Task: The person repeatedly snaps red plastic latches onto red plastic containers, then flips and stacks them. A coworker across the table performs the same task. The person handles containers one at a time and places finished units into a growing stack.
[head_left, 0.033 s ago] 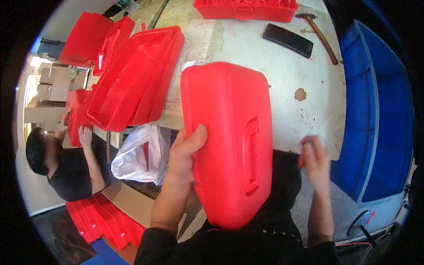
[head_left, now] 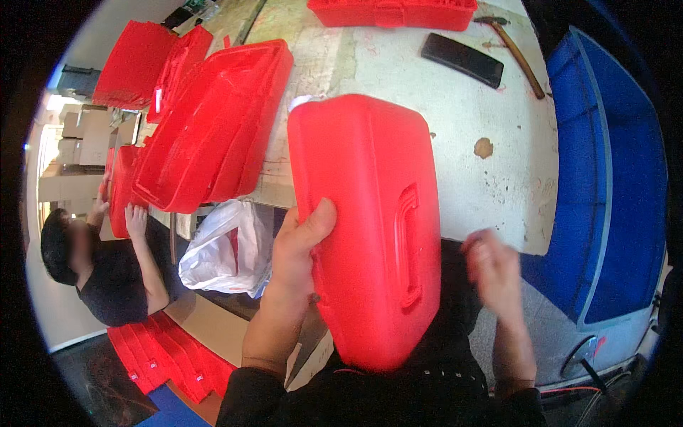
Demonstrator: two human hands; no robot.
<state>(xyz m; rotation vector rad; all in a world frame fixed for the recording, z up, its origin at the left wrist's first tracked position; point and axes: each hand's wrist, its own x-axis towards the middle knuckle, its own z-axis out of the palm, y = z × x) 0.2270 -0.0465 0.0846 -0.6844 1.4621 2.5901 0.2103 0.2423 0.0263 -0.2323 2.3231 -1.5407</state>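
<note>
A red plastic case (head_left: 356, 213) with a recessed carrying handle stands tilted on end in front of my body. My left hand (head_left: 302, 245) grips its left side, thumb laid across the near face and the other fingers out of sight behind. My right hand (head_left: 493, 267) is in the air to the right of the case, apart from it and by the table's near edge. Its fingers are curled together and somewhat blurred; whatever they may hold is too small to make out.
On the worktable (head_left: 455, 192) lie a black phone (head_left: 462, 60), a hammer (head_left: 518, 57), open red trays (head_left: 213, 128) and another red case (head_left: 391, 13). A blue bin (head_left: 605, 178) stands right. A white plastic bag (head_left: 224, 249) hangs left, near a co-worker (head_left: 117, 274) handling a red part.
My right hand has moved a little left and down, closer to the case. The left hand keeps its grip, and the case has barely shifted.
</note>
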